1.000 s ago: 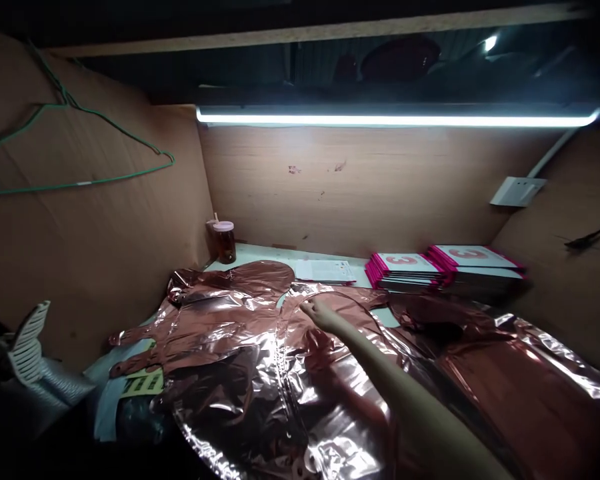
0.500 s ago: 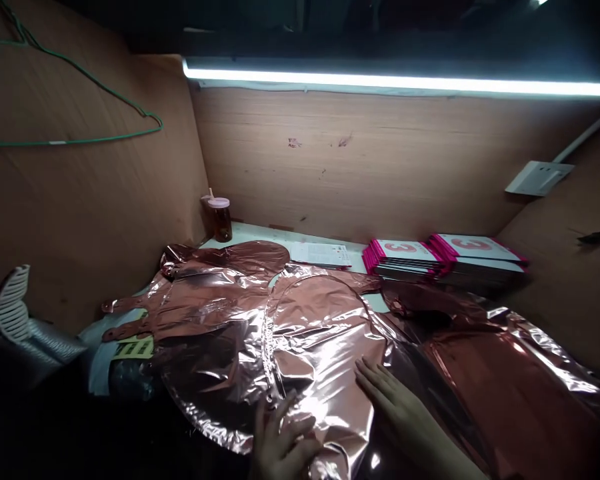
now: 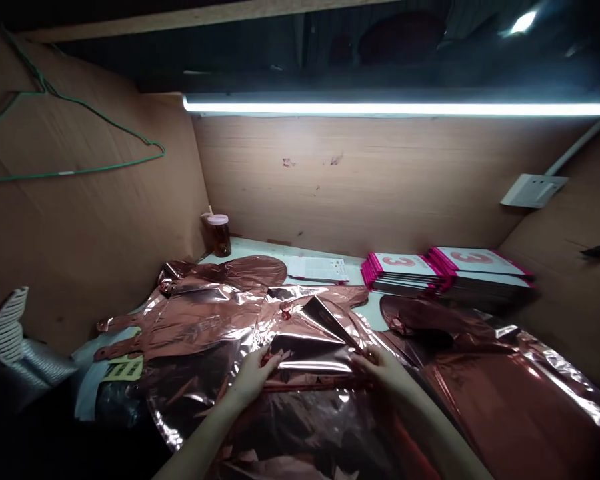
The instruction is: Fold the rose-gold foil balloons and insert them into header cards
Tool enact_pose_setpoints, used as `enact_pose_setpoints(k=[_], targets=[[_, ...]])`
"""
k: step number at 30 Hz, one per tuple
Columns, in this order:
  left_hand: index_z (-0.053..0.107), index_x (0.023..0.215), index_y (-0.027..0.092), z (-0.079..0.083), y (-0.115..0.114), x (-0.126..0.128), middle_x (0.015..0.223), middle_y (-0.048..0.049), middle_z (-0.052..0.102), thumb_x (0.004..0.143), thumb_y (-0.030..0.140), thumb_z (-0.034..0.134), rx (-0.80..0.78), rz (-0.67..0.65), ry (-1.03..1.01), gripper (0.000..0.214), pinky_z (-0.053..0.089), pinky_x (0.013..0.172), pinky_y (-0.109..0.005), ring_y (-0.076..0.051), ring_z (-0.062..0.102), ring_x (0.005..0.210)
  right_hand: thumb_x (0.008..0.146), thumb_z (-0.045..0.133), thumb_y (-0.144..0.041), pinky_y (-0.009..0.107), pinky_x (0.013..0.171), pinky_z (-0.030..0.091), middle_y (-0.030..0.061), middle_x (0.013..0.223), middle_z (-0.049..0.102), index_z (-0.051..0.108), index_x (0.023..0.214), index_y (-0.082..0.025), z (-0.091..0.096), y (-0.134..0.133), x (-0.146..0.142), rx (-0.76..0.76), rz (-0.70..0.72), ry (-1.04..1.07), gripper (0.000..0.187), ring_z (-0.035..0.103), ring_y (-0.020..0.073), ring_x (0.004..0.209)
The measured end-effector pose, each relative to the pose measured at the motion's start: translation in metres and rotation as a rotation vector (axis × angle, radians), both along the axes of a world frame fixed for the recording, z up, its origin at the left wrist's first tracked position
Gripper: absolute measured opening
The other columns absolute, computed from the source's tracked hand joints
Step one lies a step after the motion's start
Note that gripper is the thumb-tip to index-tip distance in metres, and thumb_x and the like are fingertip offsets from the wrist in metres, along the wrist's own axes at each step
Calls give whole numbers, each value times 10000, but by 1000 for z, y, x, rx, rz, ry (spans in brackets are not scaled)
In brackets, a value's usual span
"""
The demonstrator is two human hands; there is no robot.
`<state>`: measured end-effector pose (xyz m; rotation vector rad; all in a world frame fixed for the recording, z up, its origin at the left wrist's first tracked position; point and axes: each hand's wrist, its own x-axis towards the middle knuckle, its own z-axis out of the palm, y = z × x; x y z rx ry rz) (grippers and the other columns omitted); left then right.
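Note:
My left hand (image 3: 253,375) pinches the left side of a flat rose-gold foil balloon (image 3: 315,363), thumb on top and fingers partly hidden beneath. On the opposite side, my right hand (image 3: 383,368) closes on the same balloon. Between the hands the shiny foil is folded over, with one corner flap raised toward the back. More uninflated foil balloons (image 3: 195,320) lie spread and overlapping to the left. Another large foil sheet (image 3: 510,393) extends on the right.
Behind the foil stand two stacks of pink-edged packages marked 3 (image 3: 403,262) and a printed white packet (image 3: 320,269). A lidded drink cup (image 3: 220,237) sits in the back-left corner. A green hanger (image 3: 105,168) hangs left; a wall socket (image 3: 534,191) is on the right.
Both hands went from lying spread on the foil to gripping its two sides. The foil's near part is now folded over. The camera view has tilted upward slightly.

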<state>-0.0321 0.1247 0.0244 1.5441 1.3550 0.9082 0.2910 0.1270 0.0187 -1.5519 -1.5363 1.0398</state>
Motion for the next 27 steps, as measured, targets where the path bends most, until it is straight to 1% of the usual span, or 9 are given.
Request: enact_pose_setpoints(k=[6, 9, 12, 16, 18, 20, 22, 24, 27], targets=[[565, 838, 174, -8, -14, 3, 777, -57, 656, 843, 454, 494, 47, 193, 156, 288, 489, 700, -326, -221, 634, 751, 833, 425, -462, 282, 609, 357, 16, 610, 562, 484, 660, -219, -7, -18, 3, 36, -108, -310, 304, 531, 185, 631], [557, 996, 159, -6, -9, 2, 840, -77, 672, 872, 363, 480, 48, 261, 287, 251, 473, 731, -323, -228, 644, 805, 924, 369, -355, 288, 633, 322, 35, 661, 610, 504, 729, -217, -4, -14, -6, 19, -149, -495, 275, 564, 201, 679], [470, 1254, 123, -1, -1, 4, 910, -102, 697, 859, 237, 525, 18, 263, 401, 415, 483, 746, -306, -231, 668, 857, 957, 378, -292, 287, 622, 304, 62, 698, 637, 519, 751, -207, -1, -7, -15, -35, -171, -648, 263, 602, 218, 717], [417, 1396, 107, 11, -5, 27, 1130, -204, 658, 860, 120, 504, 34, 295, 562, 543, 472, 908, -446, -316, 638, 1061, 972, 418, -284, 278, 610, 314, 80, 772, 675, 573, 815, -190, 0, -6, -26, -79, -176, -790, 239, 648, 224, 754], [484, 1384, 171, 12, -14, 49, 1315, -196, 571, 888, 106, 459, 154, 190, 669, 501, 360, 1062, -525, -339, 510, 1265, 982, 413, -285, 276, 621, 336, 86, 823, 687, 591, 887, -185, -1, -7, -31, -70, -169, -848, 225, 663, 223, 788], [493, 1398, 263, 9, -23, 68, 1466, -124, 464, 943, 233, 460, 318, -107, 751, 458, 238, 1152, -552, -338, 351, 1398, 991, 395, -291, 282, 623, 358, 93, 846, 688, 592, 954, -182, -1, -10, -34, -52, -166, -905, 229, 672, 230, 789], [396, 1460, 344, 1, -29, 80, 1557, -75, 346, 953, 472, 450, 417, -375, 780, 526, 170, 1157, -625, -373, 235, 1447, 997, 371, -306, 291, 610, 380, 91, 815, 683, 586, 998, -182, 1, -17, -31, -31, -168, -962, 249, 672, 237, 741], [262, 1503, 404, -6, -32, 83, 1615, -51, 200, 919, 627, 404, 422, -452, 784, 640, 114, 1126, -702, -418, 136, 1465, 991, 355, -276, 314, 605, 408, 121, 813, 677, 584, 1016, -156, 5, -28, -24, 0, -188, -1027, 260, 662, 249, 696], [178, 1510, 433, -11, -31, 80, 1633, -56, 84, 916, 653, 377, 399, -454, 799, 663, 73, 1096, -743, -449, 82, 1465, 956, 351, -169, 386, 731, 474, 199, 970, 668, 611, 985, -121, 7, -50, -14, 106, -166, -1103, 265, 658, 277, 835]])
